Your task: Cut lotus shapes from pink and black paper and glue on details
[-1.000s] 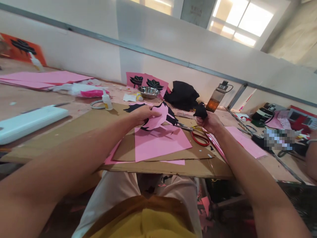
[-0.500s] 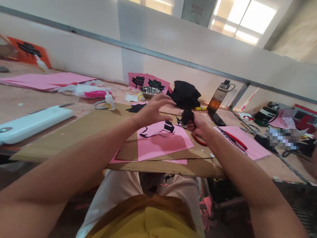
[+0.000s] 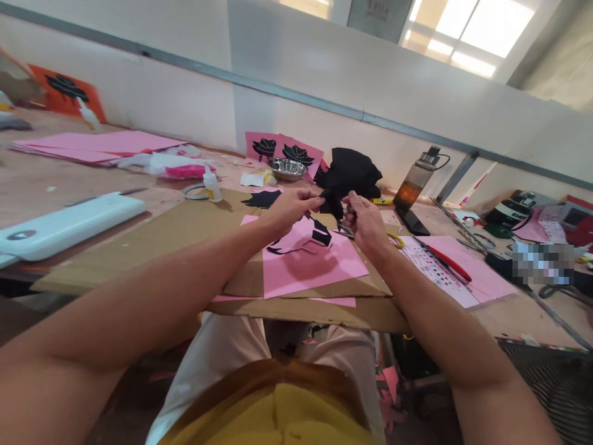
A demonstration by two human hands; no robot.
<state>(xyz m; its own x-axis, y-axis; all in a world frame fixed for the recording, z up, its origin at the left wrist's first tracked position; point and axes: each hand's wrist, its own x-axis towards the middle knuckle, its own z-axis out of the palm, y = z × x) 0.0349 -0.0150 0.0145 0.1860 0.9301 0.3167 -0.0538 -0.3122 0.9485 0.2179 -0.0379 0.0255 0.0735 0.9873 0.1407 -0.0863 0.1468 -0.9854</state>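
A small piece of black fabric [image 3: 330, 203] is stretched between my two hands above the cardboard. My left hand [image 3: 296, 207] pinches its left side between thumb and fingers. At its right edge, the fingers of my right hand [image 3: 364, 217] are closed on it. Below them lies a pink sheet [image 3: 315, 272] with black cut shapes [image 3: 320, 233] and a thin black outline on it. A yellow loop [image 3: 396, 240], like a scissors handle, shows beside my right wrist; whether that hand also holds it, I cannot tell.
Cardboard [image 3: 180, 247] covers the table before me. A glue bottle [image 3: 212, 185], metal bowl [image 3: 287, 169], black cloth heap [image 3: 352, 170] and drink bottle [image 3: 412, 182] stand behind. A white case [image 3: 74, 225] lies left; red-handled tweezers-like tool [image 3: 447, 261] lies right.
My left hand has gone from spread fingers to a pinch on the black fabric. The bunched fabric in my right hand is now stretched out between both hands.
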